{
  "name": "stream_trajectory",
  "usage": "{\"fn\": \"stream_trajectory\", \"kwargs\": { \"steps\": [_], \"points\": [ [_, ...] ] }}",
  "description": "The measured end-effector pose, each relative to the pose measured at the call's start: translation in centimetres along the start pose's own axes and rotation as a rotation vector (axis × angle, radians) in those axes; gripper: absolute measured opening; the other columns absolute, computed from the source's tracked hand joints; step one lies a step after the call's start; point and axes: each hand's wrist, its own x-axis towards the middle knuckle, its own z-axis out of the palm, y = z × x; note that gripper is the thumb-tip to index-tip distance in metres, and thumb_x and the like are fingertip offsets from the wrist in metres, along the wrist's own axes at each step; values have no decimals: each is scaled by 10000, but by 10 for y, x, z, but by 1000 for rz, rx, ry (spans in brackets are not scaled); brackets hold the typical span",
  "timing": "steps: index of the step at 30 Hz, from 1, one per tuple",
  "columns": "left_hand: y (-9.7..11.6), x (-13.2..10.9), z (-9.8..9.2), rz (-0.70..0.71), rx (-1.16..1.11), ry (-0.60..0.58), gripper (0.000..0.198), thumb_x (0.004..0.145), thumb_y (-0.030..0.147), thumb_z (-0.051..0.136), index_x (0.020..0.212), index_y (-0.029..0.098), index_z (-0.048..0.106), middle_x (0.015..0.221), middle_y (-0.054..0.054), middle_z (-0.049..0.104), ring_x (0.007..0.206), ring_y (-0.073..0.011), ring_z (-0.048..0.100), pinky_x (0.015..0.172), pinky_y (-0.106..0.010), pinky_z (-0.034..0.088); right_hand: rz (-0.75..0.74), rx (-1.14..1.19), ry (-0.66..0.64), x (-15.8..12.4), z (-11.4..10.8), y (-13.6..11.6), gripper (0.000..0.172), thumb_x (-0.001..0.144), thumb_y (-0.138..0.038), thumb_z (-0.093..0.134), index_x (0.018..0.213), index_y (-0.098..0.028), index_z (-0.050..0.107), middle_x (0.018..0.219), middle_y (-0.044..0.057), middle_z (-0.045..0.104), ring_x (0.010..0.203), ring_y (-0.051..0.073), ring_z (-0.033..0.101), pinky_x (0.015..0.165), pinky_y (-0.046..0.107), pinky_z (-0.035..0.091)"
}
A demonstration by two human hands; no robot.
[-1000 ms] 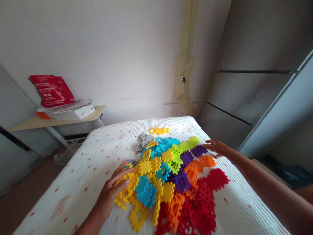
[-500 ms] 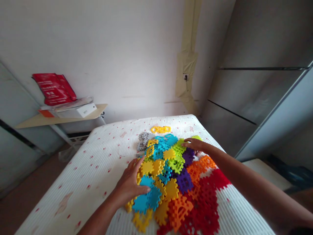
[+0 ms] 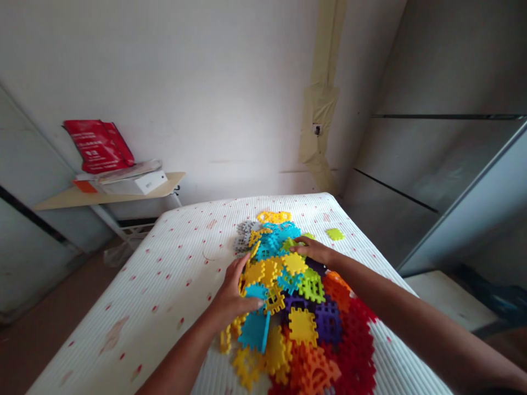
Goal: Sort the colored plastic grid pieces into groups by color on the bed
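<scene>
A heap of colourful plastic interlocking tiles with notched edges lies on a white quilted mattress [image 3: 181, 258]. Against the heap's left side, my left hand [image 3: 234, 293] rests with thumb and fingers spread. Its thumb lies over a blue tile [image 3: 253, 329], and its fingertips touch yellow tiles [image 3: 255, 272]. On the other side, my right hand [image 3: 315, 251] reaches in with stretched fingers over a green tile [image 3: 291, 244]; its underside is hidden. Between the hands are a yellow tile [image 3: 295, 263] and a green lattice tile [image 3: 312, 285]. Neither hand lifts anything.
Purple [image 3: 328, 322], orange [image 3: 313, 370] and red tiles [image 3: 356, 340] fill the near right of the heap. A single green tile [image 3: 335, 234] lies apart at right. Grey tiles [image 3: 242, 241] and a yellow piece [image 3: 274, 217] sit at the far end. A side table [image 3: 177, 181] stands left.
My right hand has moved left and pushed green and yellow tiles inward, leaving one green tile apart. Under my left hand, the blue tiles have shifted and one now tilts.
</scene>
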Motion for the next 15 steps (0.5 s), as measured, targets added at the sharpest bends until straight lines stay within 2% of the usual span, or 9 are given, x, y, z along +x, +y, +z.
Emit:
{"fn": "stream_trajectory", "kwargs": {
  "steps": [6, 9, 12, 15],
  "points": [
    [2, 3, 13, -31, -375, -66, 1013, 553, 342, 773, 1419, 263, 254, 1462, -98, 306, 1332, -334, 291, 1057, -492, 301, -45, 343, -144, -9, 15, -12, 607, 643, -475, 681, 1177, -226, 536, 1086, 46, 620, 1043, 238, 563, 892, 385, 439],
    [10, 3, 21, -74, -539, -38, 1037, 551, 317, 777, 1428, 265, 226, 1469, -94, 309, 1317, -325, 325, 1050, -472, 325, -44, 538, -199, -8, 25, -20, 585, 631, -418, 691, 1156, -211, 534, 996, 36, 658, 951, 230, 610, 871, 398, 454],
    [22, 2, 25, -121, -669, -25, 1048, 562, 274, 768, 1436, 279, 191, 1456, -88, 342, 1284, -314, 383, 1039, -445, 356, -60, 666, -205, -9, 32, -29, 551, 620, -373, 713, 1122, -226, 540, 926, 18, 675, 871, 214, 635, 853, 390, 467],
    [35, 1, 24, -134, -773, -35, 1056, 584, 251, 746, 1444, 302, 137, 1433, -83, 382, 1250, -315, 429, 1005, -440, 399, -108, 683, -188, -11, 35, -41, 547, 612, -352, 727, 1116, -249, 538, 936, 0, 672, 879, 205, 630, 859, 375, 467]
  ]
}}
